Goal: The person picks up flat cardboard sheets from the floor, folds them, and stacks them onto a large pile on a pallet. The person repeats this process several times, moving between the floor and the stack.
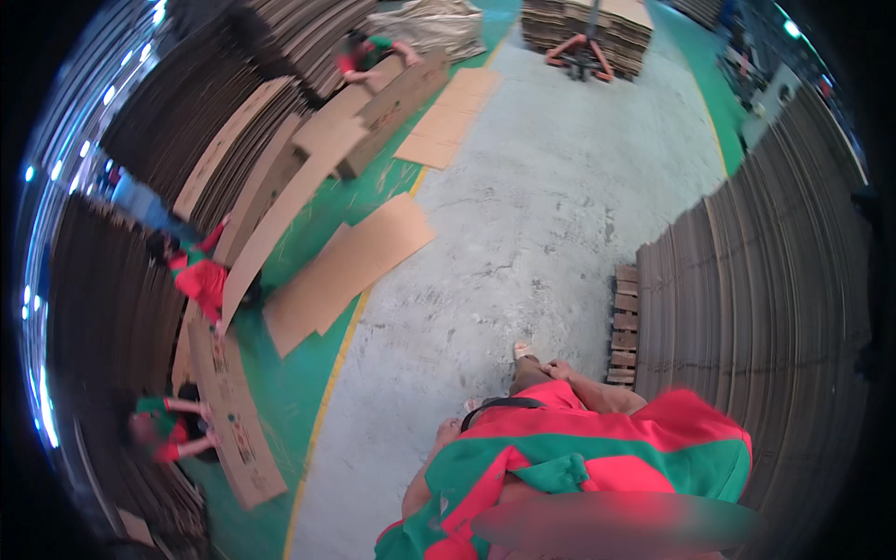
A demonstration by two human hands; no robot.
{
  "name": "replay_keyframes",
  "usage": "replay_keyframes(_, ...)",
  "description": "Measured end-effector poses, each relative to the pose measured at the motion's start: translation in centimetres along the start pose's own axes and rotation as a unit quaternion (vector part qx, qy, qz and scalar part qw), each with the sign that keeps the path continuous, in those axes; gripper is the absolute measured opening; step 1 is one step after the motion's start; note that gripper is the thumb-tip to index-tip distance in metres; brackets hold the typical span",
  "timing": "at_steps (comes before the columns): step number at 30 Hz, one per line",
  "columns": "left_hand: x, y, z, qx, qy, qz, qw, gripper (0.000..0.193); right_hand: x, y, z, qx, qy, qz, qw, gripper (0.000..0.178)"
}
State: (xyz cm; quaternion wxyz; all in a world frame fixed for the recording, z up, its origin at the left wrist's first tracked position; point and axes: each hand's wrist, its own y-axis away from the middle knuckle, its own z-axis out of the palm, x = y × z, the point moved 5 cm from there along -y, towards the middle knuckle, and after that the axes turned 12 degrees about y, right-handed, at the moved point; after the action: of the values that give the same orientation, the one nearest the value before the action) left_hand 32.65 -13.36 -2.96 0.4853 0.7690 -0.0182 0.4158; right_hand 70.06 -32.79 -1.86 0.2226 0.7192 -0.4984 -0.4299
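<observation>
In the lower centre of the frame, the right hand (557, 371) is held low, just beside the brown trousers (529, 373); its fingers appear bent, but whether anything is gripped cannot be told. The left hand (450, 431) is lowered at the person's side, left of a black strap (504, 404) at the waist; it is partly hidden by its own arm, and neither its opening nor any hold can be told. The trousers and strap are seen at lower centre, partly covered by a red and green shirt (607, 448).

At right, a tall cardboard stack (728, 299) is set near a wooden pallet (624, 327), to the right of the right hand. The middle is filled by a grey floor (504, 252), bordered at left by a yellow line (322, 411) and a green floor (271, 397).

At centre left, loose cardboard sheets (355, 266) are laid across that line. A long printed cardboard piece (238, 420) is handled by a co-worker (166, 431) at lower left. Long cardboard is also handled by a second co-worker (199, 277) at left and a third (364, 58) at upper left. At the top, a pallet jack (581, 58) is placed before another stack (621, 33).
</observation>
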Motion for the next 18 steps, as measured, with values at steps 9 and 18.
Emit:
replay_keyframes(9,2.3,3.5,1.6,0.193,0.148,-0.018,0.97,0.061,1.1,-9.3,1.9,-0.173,0.152,-0.07,0.971,0.057)
replay_keyframes(18,-2.6,14.8,14.2,0.358,0.173,-0.052,0.916,0.05,-23.1,-15.5,1.0,-0.191,0.339,-0.101,0.916,0.052)
